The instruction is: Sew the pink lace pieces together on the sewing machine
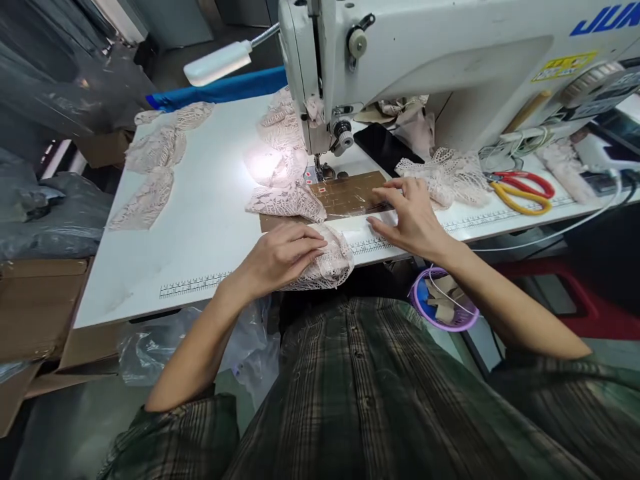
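Observation:
My left hand [280,257] lies flat with fingers together on a pale pink lace piece [327,263] at the table's front edge. My right hand [407,213] rests open on the table, fingertips touching the brown taped plate [345,195] before the needle [318,167]. Another lace piece [287,200] lies on the plate's left side, under the white sewing machine [450,60].
Several lace pieces [155,157] lie at the table's far left and a lace heap [445,177] at the right. Red and yellow scissors [523,190], a black phone [385,148] and cables sit by the machine. A purple basket [445,300] hangs below the table [200,227].

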Motion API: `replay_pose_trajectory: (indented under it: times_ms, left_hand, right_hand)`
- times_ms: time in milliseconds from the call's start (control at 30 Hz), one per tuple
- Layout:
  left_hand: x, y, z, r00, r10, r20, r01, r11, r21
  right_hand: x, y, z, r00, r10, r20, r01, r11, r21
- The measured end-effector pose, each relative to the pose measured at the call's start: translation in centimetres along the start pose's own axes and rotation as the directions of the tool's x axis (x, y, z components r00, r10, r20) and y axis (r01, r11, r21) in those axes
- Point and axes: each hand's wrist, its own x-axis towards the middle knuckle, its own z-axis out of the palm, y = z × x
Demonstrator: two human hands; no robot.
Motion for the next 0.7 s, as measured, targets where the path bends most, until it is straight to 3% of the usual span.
replay_pose_trajectory:
  times_ms: [100, 167, 233, 300, 367, 400, 467, 567, 633, 700]
  left_hand:
    - [1.9, -0.8, 0.9, 0.998, 0.041, 0.041, -0.043, 0.998, 0.044]
    - [3.0, -1.4, 1.3, 0.992, 0.082, 0.091, -0.088, 0.994, 0.060]
    - [3.9, -2.1, 1.4, 0.981, 0.120, 0.153, -0.130, 0.990, 0.058]
    - [4.3, -2.7, 1.2, 0.973, 0.141, 0.184, -0.148, 0.989, 0.028]
    - [4.5, -3.4, 0.7, 0.978, 0.130, 0.164, -0.124, 0.991, -0.044]
    - [4.6, -3.7, 0.3, 0.985, 0.108, 0.136, -0.096, 0.991, -0.091]
    - [4.7, -4.3, -0.4, 0.996, 0.038, 0.075, -0.024, 0.983, -0.182]
    - [5.0, -5.0, -0.9, 0.999, -0.052, 0.015, 0.054, 0.960, -0.276]
    - [5.1, -5.2, -0.6, 0.997, -0.080, 0.011, 0.079, 0.948, -0.310]
    - [5.1, -5.3, -0.1, 0.995, -0.101, 0.022, 0.103, 0.942, -0.321]
  right_hand:
    - [-0.5, -3.1, -0.1, 0.986, -0.009, 0.168, 0.009, 1.000, 0.002]
    - [-1.0, -5.1, 0.0, 0.943, 0.029, 0.330, -0.001, 0.996, -0.085]
    - [-1.4, -6.2, 0.2, 0.914, 0.040, 0.403, 0.018, 0.990, -0.139]
    - [-1.4, -6.2, 0.5, 0.911, 0.034, 0.412, -0.018, 0.999, -0.043]
    - [-0.7, -5.4, 0.7, 0.909, 0.046, 0.414, -0.150, 0.963, 0.223]
    - [-0.2, -4.8, 0.7, 0.902, 0.068, 0.426, -0.248, 0.891, 0.381]
    - [1.2, -3.9, 0.7, 0.861, 0.146, 0.487, -0.461, 0.630, 0.625]
    - [3.0, -3.2, 0.6, 0.729, 0.262, 0.632, -0.682, 0.206, 0.702]
    - [3.8, -3.1, 0.7, 0.659, 0.299, 0.690, -0.736, 0.067, 0.674]
    - [3.9, -3.0, 1.1, 0.650, 0.312, 0.693, -0.741, 0.058, 0.669]
